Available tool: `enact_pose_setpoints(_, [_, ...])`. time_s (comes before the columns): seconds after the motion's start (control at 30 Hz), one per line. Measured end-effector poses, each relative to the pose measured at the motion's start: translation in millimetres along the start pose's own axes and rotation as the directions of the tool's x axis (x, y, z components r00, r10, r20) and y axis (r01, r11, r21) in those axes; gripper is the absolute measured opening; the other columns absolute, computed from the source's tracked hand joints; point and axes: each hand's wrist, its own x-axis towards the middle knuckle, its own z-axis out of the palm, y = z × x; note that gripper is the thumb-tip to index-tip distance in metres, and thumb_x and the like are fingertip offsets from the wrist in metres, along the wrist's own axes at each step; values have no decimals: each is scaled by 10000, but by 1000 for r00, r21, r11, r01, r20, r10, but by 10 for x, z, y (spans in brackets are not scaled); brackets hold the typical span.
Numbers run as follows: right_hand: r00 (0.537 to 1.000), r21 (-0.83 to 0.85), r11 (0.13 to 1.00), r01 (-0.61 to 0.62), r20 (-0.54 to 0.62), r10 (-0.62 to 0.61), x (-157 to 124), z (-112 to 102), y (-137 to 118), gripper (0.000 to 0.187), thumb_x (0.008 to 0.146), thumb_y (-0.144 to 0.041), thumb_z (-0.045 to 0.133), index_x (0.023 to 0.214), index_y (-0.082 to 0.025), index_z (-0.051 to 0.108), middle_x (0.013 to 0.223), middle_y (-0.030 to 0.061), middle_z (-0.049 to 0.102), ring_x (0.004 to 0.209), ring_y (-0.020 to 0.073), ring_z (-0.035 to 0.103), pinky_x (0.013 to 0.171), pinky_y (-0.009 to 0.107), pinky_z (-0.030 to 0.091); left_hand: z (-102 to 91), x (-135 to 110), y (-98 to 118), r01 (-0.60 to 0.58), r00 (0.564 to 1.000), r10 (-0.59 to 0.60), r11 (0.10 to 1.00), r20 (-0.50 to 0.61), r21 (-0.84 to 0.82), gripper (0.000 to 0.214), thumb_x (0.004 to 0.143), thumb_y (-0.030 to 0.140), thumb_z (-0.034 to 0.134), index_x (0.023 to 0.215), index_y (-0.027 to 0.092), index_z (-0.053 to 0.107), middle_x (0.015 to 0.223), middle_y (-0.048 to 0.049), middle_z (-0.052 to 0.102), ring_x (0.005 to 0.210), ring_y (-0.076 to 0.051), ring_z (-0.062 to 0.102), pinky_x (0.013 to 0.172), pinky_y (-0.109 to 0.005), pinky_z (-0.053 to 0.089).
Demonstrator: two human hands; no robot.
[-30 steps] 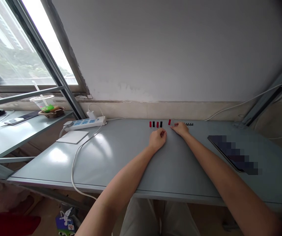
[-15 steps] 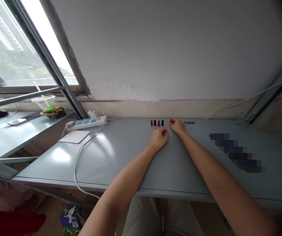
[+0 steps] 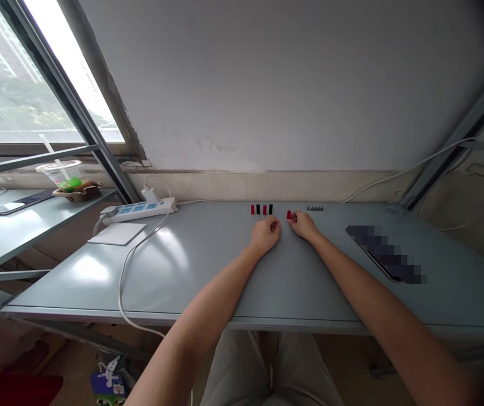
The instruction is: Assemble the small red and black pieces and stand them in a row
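A small red cylinder is pinched in the fingertips of my right hand, low over the table's far part. My left hand rests just left of it, fingers curled together; whether anything is inside them is hidden. Beyond my left hand stands a short row of small cylinders, red and black by turns, among them a red one and a black one. Several tiny dark grey pieces are lined up to the right, past my right hand.
A white power strip and a flat white square lie on the left of the grey table. A white cable crosses the front edge. A blurred-out flat device lies on the right. The wall closes off the back.
My right hand has drawn the red cylinder slightly towards me and away from the row. The left hand keeps its place by the row. The view has shifted a little right.
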Motion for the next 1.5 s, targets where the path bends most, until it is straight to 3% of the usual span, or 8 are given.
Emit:
enact_pose_setpoints(0.17, [983,5,987,159,97,-158,-162,-141,-61,140,779,-263,551,842,-151,606,794,64,650,708,140,572,621,218,385,-12,-4,-11,-21,999,19,998,30,56,421,774,234,493,1194,208,492,912,-47,634,722,-145,558,700,-267,437])
enact_pose_setpoints(0.23, [960,-9,969,248,135,-245,-200,-188,-109,129,779,-266,547,828,-163,608,773,54,649,694,142,570,613,217,379,-25,-5,-10,-33,999,30,997,39,74,451,783,232,480,1234,229,468,963,-48,626,742,-145,558,714,-268,438])
enact_pose_setpoints(0.37, [925,-69,928,366,141,-354,-252,-246,-192,137,790,-262,525,843,-181,622,810,56,654,732,161,578,639,230,380,-37,7,-11,-44,998,41,995,37,90,284,785,224,480,1038,243,608,908,-44,644,719,-152,560,681,-264,440])
enact_pose_setpoints(0.5, [906,-93,907,411,152,-395,-281,-303,-221,151,796,-281,527,825,-198,650,804,53,661,760,177,588,672,242,387,-32,25,-28,-24,1000,23,998,7,63,166,773,226,505,877,233,635,830,-33,656,686,-155,563,645,-261,434])
enact_pose_setpoints(0.7, [933,-40,940,340,138,-332,-291,-357,-195,239,818,-307,518,1002,-250,659,923,48,671,874,192,592,754,255,397,-35,54,-34,30,998,-31,999,-55,-22,125,763,199,519,836,201,621,796,-38,657,680,-143,565,670,-266,435])
enact_pose_setpoints(0.93, [974,-146,965,219,99,-206,-256,-319,-120,264,833,-262,497,1045,-210,647,957,94,661,906,224,587,755,287,408,-58,93,-1,73,979,-112,972,-168,-224,100,753,206,537,820,168,601,775,-45,649,691,-124,571,697,-262,445])
enact_pose_setpoints(1.5, [977,-148,967,206,79,-196,-250,-289,-112,283,838,-260,489,1073,-201,635,1025,98,638,936,220,572,794,292,403,-68,70,50,116,987,-143,945,-67,-307,85,755,224,523,810,171,560,740,-41,675,640,-124,592,685,-273,445])
